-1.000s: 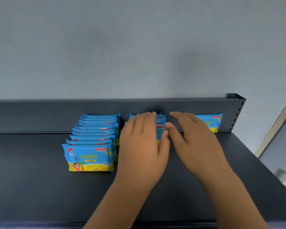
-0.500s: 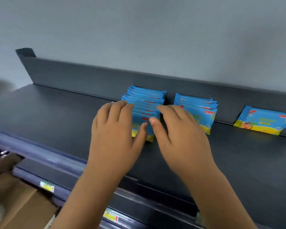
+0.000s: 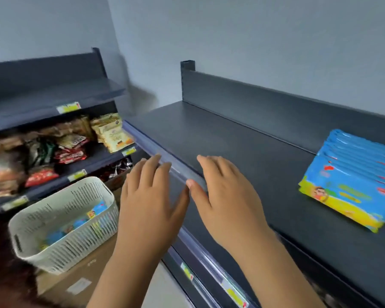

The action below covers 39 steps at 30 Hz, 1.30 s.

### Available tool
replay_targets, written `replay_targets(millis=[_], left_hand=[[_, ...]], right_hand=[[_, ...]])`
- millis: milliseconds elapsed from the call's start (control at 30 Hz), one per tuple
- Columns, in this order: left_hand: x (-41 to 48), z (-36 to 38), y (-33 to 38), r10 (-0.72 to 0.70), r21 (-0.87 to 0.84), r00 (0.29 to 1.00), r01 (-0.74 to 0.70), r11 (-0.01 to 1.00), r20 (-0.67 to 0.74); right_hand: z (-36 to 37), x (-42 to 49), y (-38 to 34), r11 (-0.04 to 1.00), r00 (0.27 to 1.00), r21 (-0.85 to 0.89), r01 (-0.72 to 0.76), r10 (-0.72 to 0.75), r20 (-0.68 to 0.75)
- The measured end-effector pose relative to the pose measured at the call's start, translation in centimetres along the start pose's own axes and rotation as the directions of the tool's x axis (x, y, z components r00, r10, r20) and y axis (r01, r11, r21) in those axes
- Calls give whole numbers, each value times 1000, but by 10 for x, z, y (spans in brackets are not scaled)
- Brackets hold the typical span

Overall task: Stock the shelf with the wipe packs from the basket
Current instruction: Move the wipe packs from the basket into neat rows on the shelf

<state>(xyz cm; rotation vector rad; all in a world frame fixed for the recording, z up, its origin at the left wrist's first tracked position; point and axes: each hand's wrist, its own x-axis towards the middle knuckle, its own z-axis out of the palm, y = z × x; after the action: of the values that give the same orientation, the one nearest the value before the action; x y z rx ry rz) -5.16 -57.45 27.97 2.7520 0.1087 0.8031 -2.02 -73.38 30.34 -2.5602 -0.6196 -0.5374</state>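
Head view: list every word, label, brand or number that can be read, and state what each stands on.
Nothing can be read; all print is blurred or too small.
Blue-and-yellow wipe packs: print blurred.
Cream slotted plastic basket: pack print inside blurred.
Yellow price tags: blurred.
Brown snack packet: white lettering blurred.
White label on brown cardboard box: too small.

Left hand (image 3: 149,205), right hand (image 3: 227,201) at shelf (image 3: 231,138)
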Motion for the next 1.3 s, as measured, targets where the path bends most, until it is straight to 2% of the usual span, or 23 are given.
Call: replay_targets(millis=[200, 300, 433, 667, 800, 867, 967, 1133, 1300], left_hand=[[5, -19, -116, -214, 93, 974, 220, 971, -71], [2, -22, -169, -307, 144, 951, 310, 940, -45], [-3, -19, -227, -425, 193, 905, 419, 887, -10], [8, 8, -326, -547, 311, 837, 518, 797, 7], [23, 32, -385, -609, 375, 789, 540, 753, 86], [30, 44, -412, -653, 412, 743, 555, 722, 144], [41, 63, -448, -706, 445, 670, 573, 688, 230], [37, 97, -498, -731, 470, 576, 563, 679, 366], [25, 135, -532, -741, 465, 440, 584, 665, 508]], right_hand=[[88, 58, -76, 983, 975, 56, 173, -179, 130], [128, 78, -111, 969, 946, 108, 222, -241, 216], [179, 102, -150, 949, 921, 187, 252, -294, 253], [293, 154, -195, 919, 824, 230, 321, -390, 410], [362, 196, -214, 917, 771, 253, 308, -397, 497], [401, 213, -220, 919, 734, 275, 281, -391, 556], [464, 229, -222, 943, 647, 311, 118, -311, 697], [547, 226, -210, 988, 497, 153, -29, -119, 859], [593, 205, -199, 995, 410, 9, -96, 31, 912]])
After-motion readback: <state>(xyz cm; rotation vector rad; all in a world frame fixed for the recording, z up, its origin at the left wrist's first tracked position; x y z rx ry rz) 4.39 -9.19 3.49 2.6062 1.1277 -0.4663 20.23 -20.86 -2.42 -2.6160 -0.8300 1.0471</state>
